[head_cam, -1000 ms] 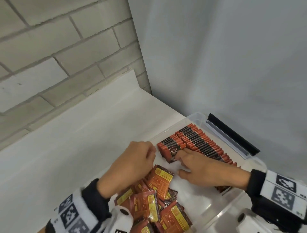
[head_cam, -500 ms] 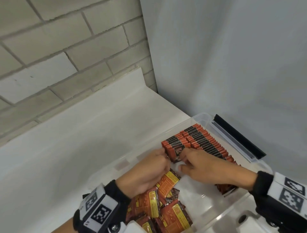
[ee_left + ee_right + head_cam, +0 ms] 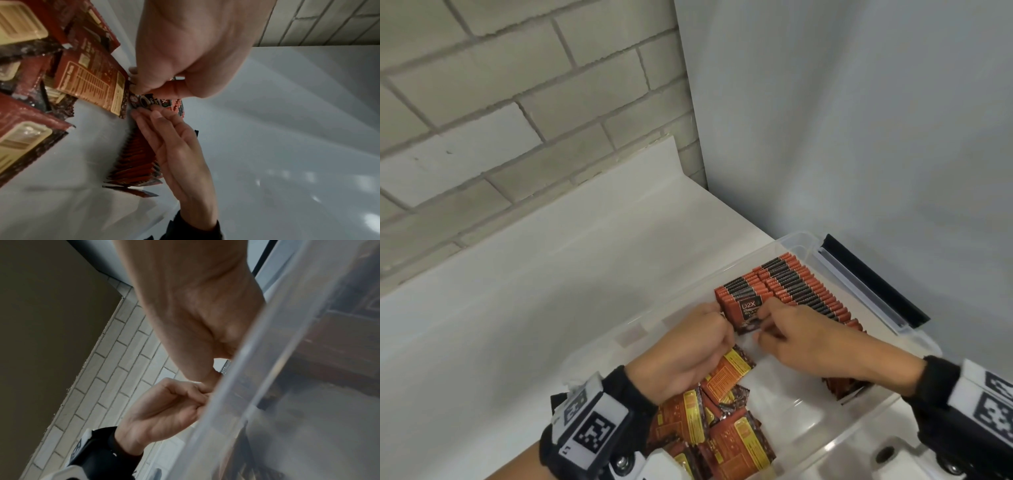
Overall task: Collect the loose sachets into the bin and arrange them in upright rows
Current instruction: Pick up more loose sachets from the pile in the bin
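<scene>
A clear plastic bin [image 3: 794,240] holds upright rows of orange-and-black sachets [image 3: 791,284] along its far right side. A pile of loose red-and-yellow sachets [image 3: 722,421] lies flat in its near left part. Both hands meet at the front sachet [image 3: 748,313] of the left row. My left hand [image 3: 717,325], fingers curled, pinches its left edge; the left wrist view shows that thumb [image 3: 170,91] laid on the sachet [image 3: 150,101]. My right hand [image 3: 767,320] holds the right edge, fingertips [image 3: 158,115] on its face. The bin wall [image 3: 267,353] hides the right fingers.
The bin stands in a corner of a white counter [image 3: 551,291], with a brick wall [image 3: 517,102] behind and a grey wall [image 3: 859,120] at the right. A black strip [image 3: 876,281] runs along the bin's far rim. Bare bin floor [image 3: 791,394] shows between pile and rows.
My left hand has moved from the loose pile up to the front of the left row, beside the right hand, which has stayed there. The view has shifted slightly.
</scene>
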Tool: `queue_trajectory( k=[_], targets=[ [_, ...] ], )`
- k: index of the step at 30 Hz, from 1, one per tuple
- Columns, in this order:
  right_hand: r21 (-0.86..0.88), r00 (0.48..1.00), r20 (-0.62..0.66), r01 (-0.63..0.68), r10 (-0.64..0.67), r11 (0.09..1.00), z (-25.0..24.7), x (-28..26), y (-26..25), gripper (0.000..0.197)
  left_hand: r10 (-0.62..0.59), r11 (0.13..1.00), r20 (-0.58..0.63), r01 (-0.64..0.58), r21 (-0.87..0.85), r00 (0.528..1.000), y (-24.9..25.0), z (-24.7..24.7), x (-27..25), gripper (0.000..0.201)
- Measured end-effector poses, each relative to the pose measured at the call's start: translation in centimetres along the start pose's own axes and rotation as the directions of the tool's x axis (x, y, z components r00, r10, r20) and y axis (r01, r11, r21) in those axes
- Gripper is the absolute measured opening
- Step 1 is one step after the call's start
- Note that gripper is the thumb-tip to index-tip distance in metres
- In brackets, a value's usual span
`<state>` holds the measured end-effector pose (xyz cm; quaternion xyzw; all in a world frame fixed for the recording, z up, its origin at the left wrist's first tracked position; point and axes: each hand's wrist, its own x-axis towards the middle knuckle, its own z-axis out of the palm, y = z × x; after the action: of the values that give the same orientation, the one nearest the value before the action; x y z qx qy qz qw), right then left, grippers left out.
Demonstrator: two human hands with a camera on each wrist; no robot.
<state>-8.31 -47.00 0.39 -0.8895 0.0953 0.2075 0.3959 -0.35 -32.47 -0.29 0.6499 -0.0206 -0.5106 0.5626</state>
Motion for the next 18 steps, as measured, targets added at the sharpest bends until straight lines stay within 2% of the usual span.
queue_trajectory(
  k=[5, 8, 12, 14, 16, 17, 18],
  targets=[
    [-0.017, 1.000, -0.006, 0.005, -0.005, 1.000, 0.0, 0.2, 0.1, 0.017, -0.011, 0.993, 0.065, 0.018, -0.119, 0.998, 0.3, 0.4, 0.0, 0.054],
    [-0.012, 1.000, -0.015, 0.006, -0.006, 1.000, 0.0, 0.2, 0.1, 0.018, -0.026, 0.994, 0.049, 0.031, -0.100, 0.998, 0.4, 0.5, -0.1, 0.051],
    [0.008, 0.999, 0.037, 0.000, -0.001, 1.000, -0.2, -0.2, -0.1, 0.019, -0.024, 1.000, 0.031, 0.024, -0.019, 0.999, 1.4, 0.0, -1.5, 0.034],
    [0.010, 0.998, 0.055, 0.016, -0.016, 1.000, -0.4, -0.6, -0.4, 0.021, -0.007, 1.000, 0.034, 0.007, 0.019, 0.999, 2.3, -0.8, -2.5, 0.038],
    [0.014, 0.997, 0.071, 0.031, -0.032, 0.999, -0.4, -0.8, -0.8, 0.023, 0.038, 0.985, 0.020, -0.041, 0.167, 0.999, 3.2, -1.9, -3.7, 0.041],
    [0.003, 0.996, 0.082, 0.036, -0.037, 0.999, -0.3, -0.8, -1.0, 0.026, 0.075, 0.945, 0.002, -0.072, 0.319, 0.997, 3.3, -2.7, -4.1, 0.040],
    [-0.017, 0.995, 0.095, 0.038, -0.036, 0.999, -0.1, -0.7, -1.2, 0.030, 0.125, 0.869, -0.016, -0.101, 0.485, 0.992, 3.5, -3.3, -4.6, 0.038]
  ],
)
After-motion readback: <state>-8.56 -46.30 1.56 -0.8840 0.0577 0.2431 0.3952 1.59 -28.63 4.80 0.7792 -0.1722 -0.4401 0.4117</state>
